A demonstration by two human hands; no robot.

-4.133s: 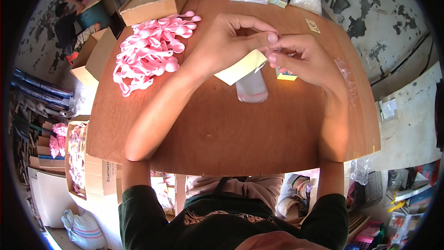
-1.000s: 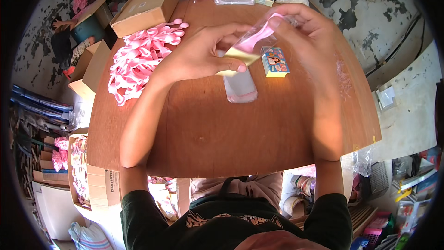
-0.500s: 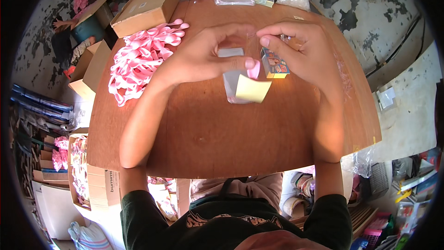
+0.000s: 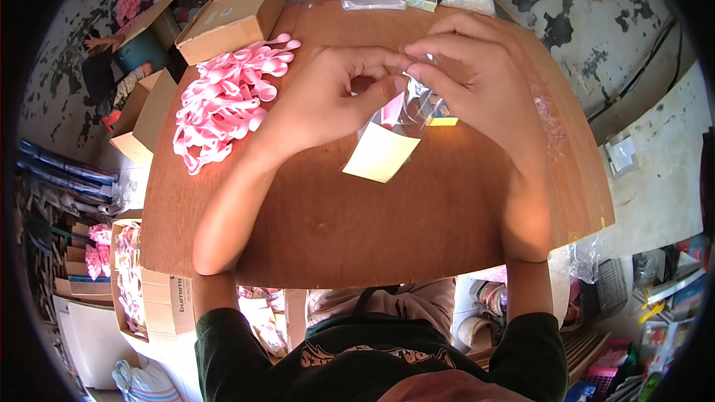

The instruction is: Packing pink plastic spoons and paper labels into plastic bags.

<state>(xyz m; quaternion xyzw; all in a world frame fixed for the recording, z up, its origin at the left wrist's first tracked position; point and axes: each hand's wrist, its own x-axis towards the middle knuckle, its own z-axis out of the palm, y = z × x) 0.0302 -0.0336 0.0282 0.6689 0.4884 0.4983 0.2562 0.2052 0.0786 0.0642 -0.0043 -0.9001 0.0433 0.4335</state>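
Your right hand (image 4: 480,78) pinches the top of a clear plastic bag (image 4: 415,115) at desk (image 4: 372,234) 12 o'clock; left hand (image 4: 324,100) half-curled, gripping its left edge. Pink piece (image 4: 391,112) and yellow card (image 4: 381,154) show at the bag. Pink spoon-shaped pieces (image 4: 223,104) heaped at 10, blue-and-yellow box (image 4: 445,121) at 2, partly hidden.

Brown cardboard box (image 4: 232,24) is just sitting there upper left, striped whitish sack (image 4: 143,383) is slumping way down lower left, some pink basket (image 4: 600,374) is getting lost in the lower-right clutter (image 4: 666,309), and the upper-right wall (image 4: 607,22) is showing gnarly dark patches.
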